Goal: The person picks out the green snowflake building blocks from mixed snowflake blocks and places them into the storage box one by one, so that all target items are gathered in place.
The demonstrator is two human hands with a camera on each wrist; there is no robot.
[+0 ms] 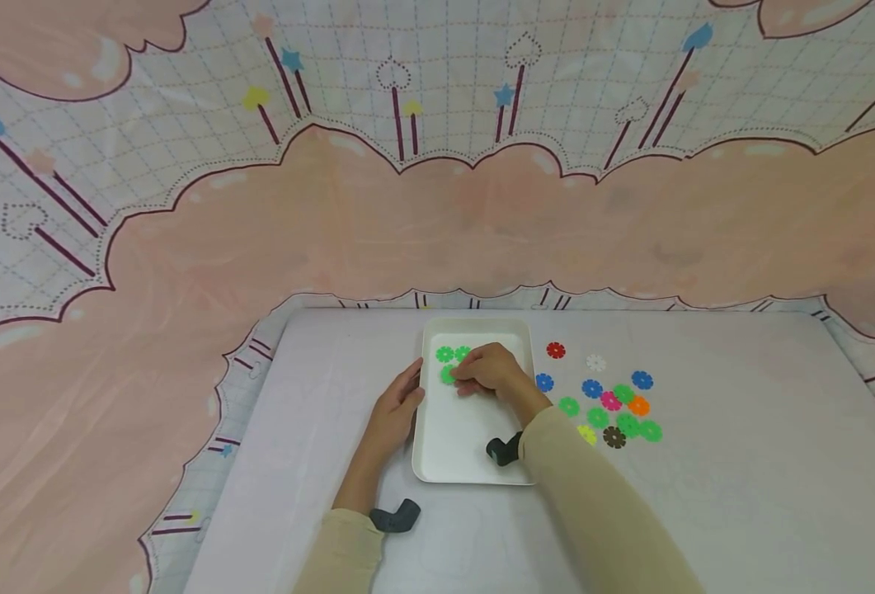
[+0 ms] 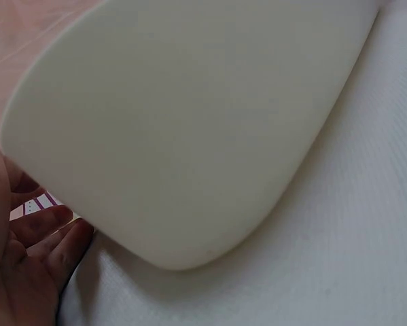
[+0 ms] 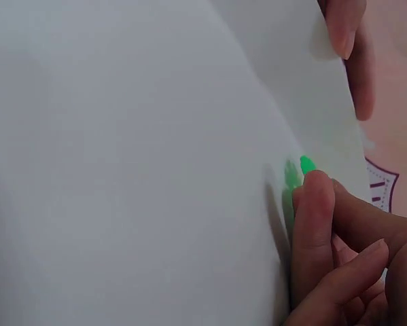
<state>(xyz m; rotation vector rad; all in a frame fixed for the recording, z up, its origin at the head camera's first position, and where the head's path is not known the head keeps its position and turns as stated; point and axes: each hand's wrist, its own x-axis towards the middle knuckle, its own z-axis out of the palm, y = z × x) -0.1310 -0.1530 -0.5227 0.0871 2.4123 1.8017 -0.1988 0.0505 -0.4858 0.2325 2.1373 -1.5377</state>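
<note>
A white rectangular tray (image 1: pixel 452 445) lies on the table, with several green snowflake discs (image 1: pixel 445 354) at its far left corner. My left hand (image 1: pixel 392 412) holds the tray's left edge, thumb near the rim and fingers along the outside. The left wrist view shows those fingers (image 2: pixel 67 251) beside the tray's outer wall (image 2: pixel 176 136). Over the tray, my right hand (image 1: pixel 491 370) pinches a green snowflake disc (image 3: pixel 306 164) between thumb and fingers, close to the tray floor. The fingers cover most of that disc.
Right of the tray lie scattered snowflake discs: a red one (image 1: pixel 556 351), a white one (image 1: pixel 596 362), an orange one (image 1: pixel 638 405), a brown one (image 1: pixel 614 437) and several blue and green. A white cloth covers the table (image 1: pixel 749 495). A patterned curtain (image 1: pixel 482 223) hangs behind.
</note>
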